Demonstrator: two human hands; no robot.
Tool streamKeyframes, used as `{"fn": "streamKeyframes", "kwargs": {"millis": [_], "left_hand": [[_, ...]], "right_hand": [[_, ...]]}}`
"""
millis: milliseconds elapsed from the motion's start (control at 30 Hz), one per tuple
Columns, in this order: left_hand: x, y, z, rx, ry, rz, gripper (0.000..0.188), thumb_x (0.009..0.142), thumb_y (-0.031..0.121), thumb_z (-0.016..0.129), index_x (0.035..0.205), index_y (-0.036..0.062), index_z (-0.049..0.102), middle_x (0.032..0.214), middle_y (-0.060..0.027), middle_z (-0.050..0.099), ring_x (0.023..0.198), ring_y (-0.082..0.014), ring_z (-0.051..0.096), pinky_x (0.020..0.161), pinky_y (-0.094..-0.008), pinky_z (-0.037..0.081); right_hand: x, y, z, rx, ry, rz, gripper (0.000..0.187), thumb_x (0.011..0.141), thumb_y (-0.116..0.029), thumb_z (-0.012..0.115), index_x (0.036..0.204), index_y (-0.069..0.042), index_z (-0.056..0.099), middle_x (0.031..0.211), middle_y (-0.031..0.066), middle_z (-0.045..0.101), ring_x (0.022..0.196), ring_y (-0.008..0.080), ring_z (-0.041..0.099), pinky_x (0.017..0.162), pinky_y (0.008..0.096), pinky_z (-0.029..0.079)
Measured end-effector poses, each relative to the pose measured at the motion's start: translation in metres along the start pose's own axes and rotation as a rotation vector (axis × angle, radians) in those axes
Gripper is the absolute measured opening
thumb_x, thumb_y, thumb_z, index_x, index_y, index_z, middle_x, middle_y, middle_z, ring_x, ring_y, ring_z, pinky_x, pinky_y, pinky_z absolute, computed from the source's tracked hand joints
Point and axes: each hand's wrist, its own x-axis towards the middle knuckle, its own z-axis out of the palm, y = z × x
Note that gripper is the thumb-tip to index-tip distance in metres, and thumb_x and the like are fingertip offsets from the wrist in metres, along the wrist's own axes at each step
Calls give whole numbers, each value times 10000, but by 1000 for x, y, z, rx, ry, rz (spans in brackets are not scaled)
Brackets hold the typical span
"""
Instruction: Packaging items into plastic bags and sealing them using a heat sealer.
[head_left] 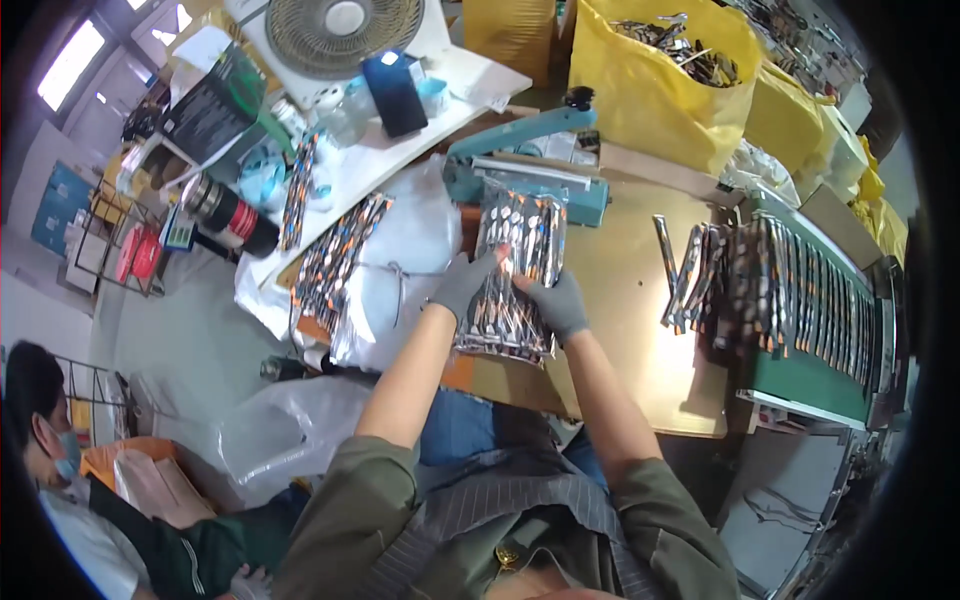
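A clear plastic bag (521, 222) packed with slim, dark wrapped sticks, printed in orange and white, lies between my hands. My left hand (463, 284), in a grey glove with bare fingertips, is closed on the bag's left side. On the right side my right hand (559, 304), gloved the same way, grips it with the thumb on top. The bag's far end reaches the front of a blue-green hand-lever bag sealer (592, 197), whose lever arm (525, 130) is raised. Whether the bag's end is inside the sealer I cannot tell.
More sticks lie on a green conveyor belt (790, 385) at right and in a pile (340, 262) at left. A yellow sack (650, 105) of sticks stands behind. A fan (345, 30), phone (394, 92) and flask (232, 215) occupy the white table. A co-worker (70, 470) sits lower left.
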Motion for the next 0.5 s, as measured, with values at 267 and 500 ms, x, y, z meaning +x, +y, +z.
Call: {"fn": "streamKeyframes", "kwargs": {"millis": [267,500], "left_hand": [[-196,1,-60,-202,-158,524,635,702,271,767,1191,-36,502,1049,-92,587,985,-186,545,886,-314,427],[-381,-34,-257,330,1063,467,561,783,314,680,1197,-14,493,1087,-155,580,999,-240,555,844,-358,440]], "right_hand": [[-125,-22,35,790,-671,147,635,660,-171,703,1228,0,477,1106,105,588,966,208,585,858,327,471],[-157,-206,175,479,-776,-264,517,685,-82,663,1178,-8,525,949,77,643,734,163,625,670,272,509]]}}
